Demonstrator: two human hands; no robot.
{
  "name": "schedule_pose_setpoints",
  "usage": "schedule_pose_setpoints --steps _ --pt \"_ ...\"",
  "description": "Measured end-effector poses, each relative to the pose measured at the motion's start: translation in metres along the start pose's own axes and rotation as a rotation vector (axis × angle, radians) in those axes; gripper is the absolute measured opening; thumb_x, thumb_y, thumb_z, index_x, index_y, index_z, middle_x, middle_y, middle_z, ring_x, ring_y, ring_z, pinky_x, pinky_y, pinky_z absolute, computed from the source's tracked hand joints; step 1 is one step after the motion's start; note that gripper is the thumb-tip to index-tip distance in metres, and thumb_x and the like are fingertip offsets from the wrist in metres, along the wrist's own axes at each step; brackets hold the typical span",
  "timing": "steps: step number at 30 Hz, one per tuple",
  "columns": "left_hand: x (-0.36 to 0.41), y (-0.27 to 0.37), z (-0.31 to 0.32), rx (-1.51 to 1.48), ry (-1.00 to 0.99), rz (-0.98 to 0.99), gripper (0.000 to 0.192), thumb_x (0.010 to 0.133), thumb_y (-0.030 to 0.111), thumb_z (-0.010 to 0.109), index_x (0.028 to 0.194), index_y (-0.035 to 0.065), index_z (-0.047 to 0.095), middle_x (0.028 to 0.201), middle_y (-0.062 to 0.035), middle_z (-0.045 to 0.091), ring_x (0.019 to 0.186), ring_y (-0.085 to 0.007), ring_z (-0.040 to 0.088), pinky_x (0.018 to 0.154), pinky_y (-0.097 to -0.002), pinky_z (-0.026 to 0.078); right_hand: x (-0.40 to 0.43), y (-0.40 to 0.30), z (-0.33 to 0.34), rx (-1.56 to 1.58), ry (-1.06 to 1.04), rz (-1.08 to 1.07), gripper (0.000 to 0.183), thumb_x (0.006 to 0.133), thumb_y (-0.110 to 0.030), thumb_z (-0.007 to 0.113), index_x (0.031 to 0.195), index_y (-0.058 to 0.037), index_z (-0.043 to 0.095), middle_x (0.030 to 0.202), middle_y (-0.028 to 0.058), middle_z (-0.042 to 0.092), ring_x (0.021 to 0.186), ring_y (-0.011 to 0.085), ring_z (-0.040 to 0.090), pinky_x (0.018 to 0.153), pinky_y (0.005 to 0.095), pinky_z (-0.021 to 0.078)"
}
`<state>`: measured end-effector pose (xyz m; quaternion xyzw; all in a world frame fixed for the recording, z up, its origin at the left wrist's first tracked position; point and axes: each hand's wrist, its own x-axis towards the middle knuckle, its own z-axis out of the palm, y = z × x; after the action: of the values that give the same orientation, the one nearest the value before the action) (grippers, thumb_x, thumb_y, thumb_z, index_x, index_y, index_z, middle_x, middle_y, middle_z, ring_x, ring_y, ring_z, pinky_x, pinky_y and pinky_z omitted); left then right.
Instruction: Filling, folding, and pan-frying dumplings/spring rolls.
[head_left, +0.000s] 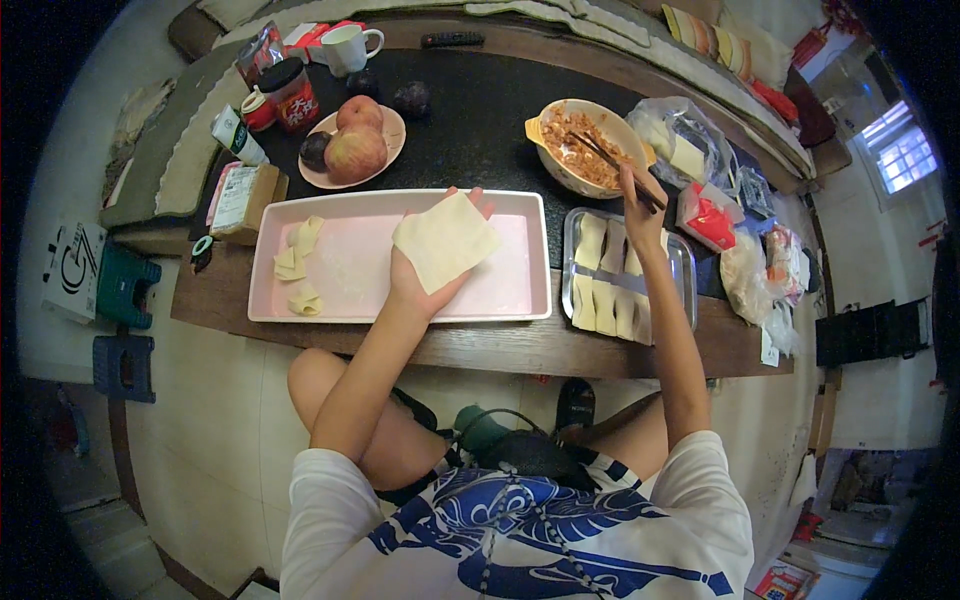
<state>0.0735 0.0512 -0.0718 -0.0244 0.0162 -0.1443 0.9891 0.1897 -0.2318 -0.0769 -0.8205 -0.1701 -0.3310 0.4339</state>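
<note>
A square dough wrapper (448, 238) lies flat across the upturned palm of my left hand (417, 277), above a pink rectangular tray (360, 259). At the tray's left end sit several folded wontons (304, 238). My right hand (643, 214) grips dark chopsticks (626, 169), whose tips reach into the minced filling (574, 142) in a yellow-handled bowl (550, 166). Below that hand, a metal tray (691, 281) holds rows of folded dough strips (604, 300); my forearm covers part of it.
A plate (394, 135) with apples (356, 154) and a dark plum stands behind the pink tray. Beyond it are a white mug (346, 51) and a red-labelled jar (291, 94). A plastic bag with wrappers (686, 146) and a tissue pack (706, 216) lie at the right.
</note>
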Motion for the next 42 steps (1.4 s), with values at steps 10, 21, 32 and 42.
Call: schedule_pose_setpoints --steps 10,21,32,42 --pt "-0.001 0.001 -0.002 0.023 -0.021 -0.002 0.050 0.087 0.035 0.032 0.126 0.0044 0.036 0.135 -0.0153 0.029 0.126 -0.0329 0.023 0.105 -0.0442 0.016 0.007 0.005 0.008 -0.167 -0.060 -0.071 0.018 0.080 -0.016 0.057 0.083 0.0008 0.063 0.070 0.0145 0.062 0.061 0.0236 0.060 0.058 0.0291 0.0460" --pt "0.000 0.001 -0.002 0.010 -0.003 0.006 0.051 0.087 0.034 0.031 0.127 0.0032 0.033 0.134 -0.0160 0.029 0.125 -0.0333 0.024 0.105 -0.0444 0.017 0.004 0.011 0.006 -0.147 0.080 -0.058 0.022 0.082 -0.020 0.055 0.082 -0.0004 0.063 0.073 0.0148 0.062 0.064 0.0245 0.060 0.059 0.0305 0.0465" --pt "0.000 0.003 -0.002 0.029 0.012 0.028 0.053 0.088 0.036 0.029 0.127 0.0004 0.031 0.135 -0.0149 0.029 0.126 -0.0325 0.024 0.105 -0.0439 0.017 0.002 -0.009 -0.019 -0.176 -0.029 -0.012 0.022 0.084 -0.019 0.054 0.081 0.0016 0.061 0.069 0.0126 0.059 0.061 0.0208 0.057 0.056 0.0276 0.0437" --pt "0.000 0.001 -0.003 0.007 0.030 0.024 0.053 0.088 0.035 0.028 0.128 0.0008 0.031 0.134 -0.0145 0.030 0.126 -0.0318 0.024 0.105 -0.0433 0.017 -0.009 -0.002 -0.039 -0.145 -0.021 0.038 0.023 0.086 -0.017 0.051 0.088 0.0036 0.062 0.073 0.0098 0.063 0.066 0.0137 0.059 0.061 0.0241 0.0450"
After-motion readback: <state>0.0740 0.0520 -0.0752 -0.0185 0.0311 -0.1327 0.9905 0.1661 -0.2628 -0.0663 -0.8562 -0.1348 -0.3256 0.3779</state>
